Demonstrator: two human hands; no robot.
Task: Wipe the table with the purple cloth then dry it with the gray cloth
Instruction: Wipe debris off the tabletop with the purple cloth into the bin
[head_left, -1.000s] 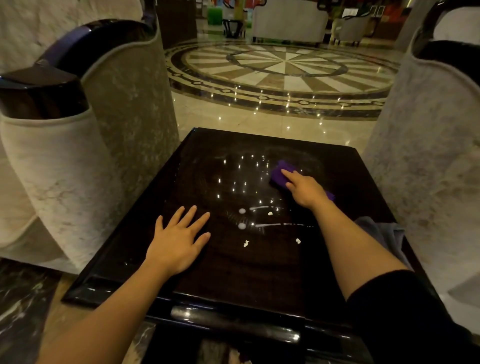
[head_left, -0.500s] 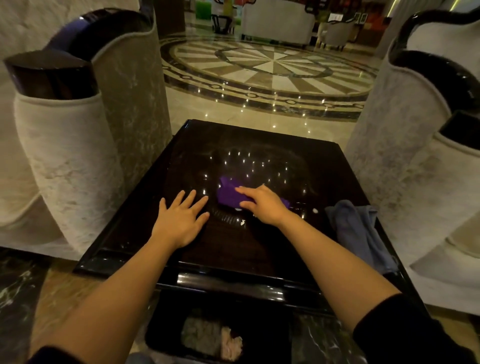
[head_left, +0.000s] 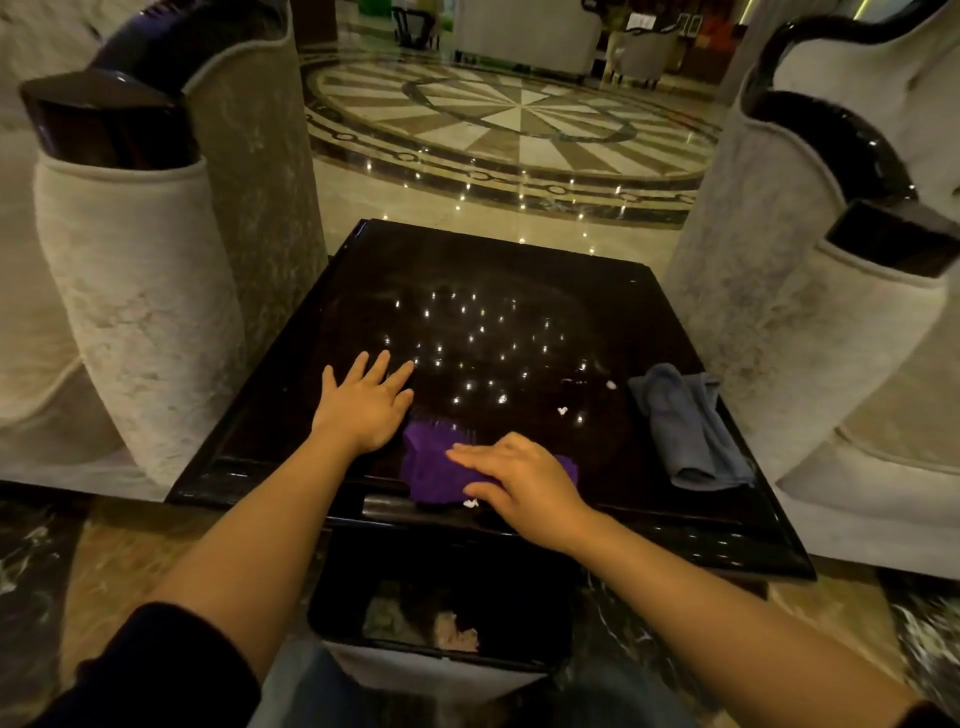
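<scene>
Table: the dark glossy table (head_left: 519, 291) fills the middle of the frame, ceiling lights mirrored on its top; two pale armchairs flank it at left and right.
Bin: an open bin (head_left: 441, 623) sits at lower centre, just under the table's near edge.
Gray cloth: the gray cloth (head_left: 685, 426) lies crumpled at centre right, untouched, so drying is not yet begun.
Purple cloth: the purple cloth (head_left: 431, 467) is now at the near edge, lower centre; a second ago it was far out on the tabletop.
Right hand: the right hand (head_left: 519, 483) lies flat on the purple cloth, fingers spread, pressing, not pinching.
Left hand: the left hand (head_left: 366, 402) rests splayed on the table, holding nothing.
Crumbs: one white crumb (head_left: 471, 503) sits at the cloth's edge; two more (head_left: 562, 410) remain at centre right. I judge the sweep towards the bin needs another pass.
</scene>
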